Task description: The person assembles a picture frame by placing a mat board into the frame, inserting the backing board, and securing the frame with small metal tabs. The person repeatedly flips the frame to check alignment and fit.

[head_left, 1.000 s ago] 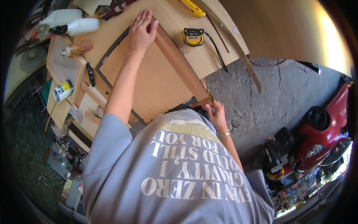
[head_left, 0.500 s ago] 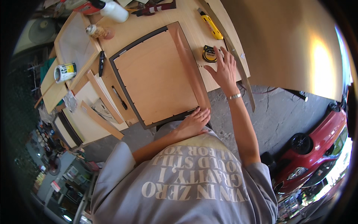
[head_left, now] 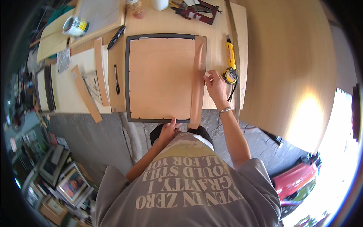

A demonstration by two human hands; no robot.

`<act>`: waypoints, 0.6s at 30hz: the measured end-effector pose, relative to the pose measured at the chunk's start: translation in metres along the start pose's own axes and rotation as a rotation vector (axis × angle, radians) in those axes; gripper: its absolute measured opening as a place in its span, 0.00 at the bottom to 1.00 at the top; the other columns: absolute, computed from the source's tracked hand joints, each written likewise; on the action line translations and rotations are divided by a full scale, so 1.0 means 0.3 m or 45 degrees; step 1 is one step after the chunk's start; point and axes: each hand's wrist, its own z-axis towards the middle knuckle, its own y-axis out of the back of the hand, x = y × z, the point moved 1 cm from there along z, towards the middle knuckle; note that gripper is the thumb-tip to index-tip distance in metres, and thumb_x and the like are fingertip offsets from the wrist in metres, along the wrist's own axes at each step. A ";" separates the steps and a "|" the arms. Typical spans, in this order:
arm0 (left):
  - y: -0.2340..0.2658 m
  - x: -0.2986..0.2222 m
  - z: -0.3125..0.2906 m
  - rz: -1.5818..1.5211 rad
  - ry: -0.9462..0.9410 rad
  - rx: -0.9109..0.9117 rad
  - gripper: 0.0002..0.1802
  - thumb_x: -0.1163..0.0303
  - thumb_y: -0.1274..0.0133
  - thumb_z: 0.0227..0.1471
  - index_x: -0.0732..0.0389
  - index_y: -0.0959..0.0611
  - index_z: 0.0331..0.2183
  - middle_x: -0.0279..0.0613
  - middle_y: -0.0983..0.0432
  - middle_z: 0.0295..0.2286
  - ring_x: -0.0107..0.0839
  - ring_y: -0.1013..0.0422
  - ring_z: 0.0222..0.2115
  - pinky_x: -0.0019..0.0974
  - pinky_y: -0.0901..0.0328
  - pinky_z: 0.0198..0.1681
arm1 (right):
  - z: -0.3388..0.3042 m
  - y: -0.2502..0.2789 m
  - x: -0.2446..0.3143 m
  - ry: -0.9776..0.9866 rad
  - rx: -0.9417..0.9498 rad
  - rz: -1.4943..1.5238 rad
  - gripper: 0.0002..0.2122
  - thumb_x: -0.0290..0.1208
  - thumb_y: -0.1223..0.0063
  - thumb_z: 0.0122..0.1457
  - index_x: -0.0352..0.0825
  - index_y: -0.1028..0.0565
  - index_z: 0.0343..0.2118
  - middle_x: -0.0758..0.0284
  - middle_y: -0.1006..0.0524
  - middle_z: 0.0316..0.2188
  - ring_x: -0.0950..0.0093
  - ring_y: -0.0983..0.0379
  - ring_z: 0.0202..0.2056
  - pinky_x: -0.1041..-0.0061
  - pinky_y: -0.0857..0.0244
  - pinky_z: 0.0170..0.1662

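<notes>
A dark picture frame (head_left: 127, 79) lies back up on the workbench, with a brown backing board (head_left: 162, 77) inside. A shiny brown tape strip (head_left: 198, 75) runs down its right side and hangs past the near edge. My left hand (head_left: 169, 131) is closed on the frame's near edge, one fingertip over the rim. My right hand (head_left: 216, 89) is beside the right edge, fingers bent in a loose pinch; anything between them is too small to make out. Just right of it are a yellow and black tape measure (head_left: 230, 75) and a yellow utility knife (head_left: 230, 53).
A long thin strip (head_left: 235, 38) lies along the bench's right side, beside a large wooden panel (head_left: 287, 68). Farther off sit a dark red staple gun (head_left: 200, 11) and white bottle (head_left: 160, 3). Left are a marker (head_left: 116, 38), pen (head_left: 116, 79), wood strips (head_left: 87, 94) and can (head_left: 75, 25).
My right hand has drawn back from the tape measure to the frame's right edge, its fingers curling. My left hand has shifted left along the near edge. The view has turned.
</notes>
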 end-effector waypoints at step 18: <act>-0.290 0.027 -0.240 0.739 -1.410 -0.992 0.14 0.70 0.45 0.61 0.63 0.25 0.47 0.48 0.27 0.45 0.43 0.32 0.50 0.47 0.38 0.54 | 0.639 0.081 -0.024 0.923 0.519 -0.155 0.09 0.24 0.47 0.65 0.34 0.21 0.47 0.61 0.18 0.42 0.62 0.20 0.43 0.68 0.27 0.46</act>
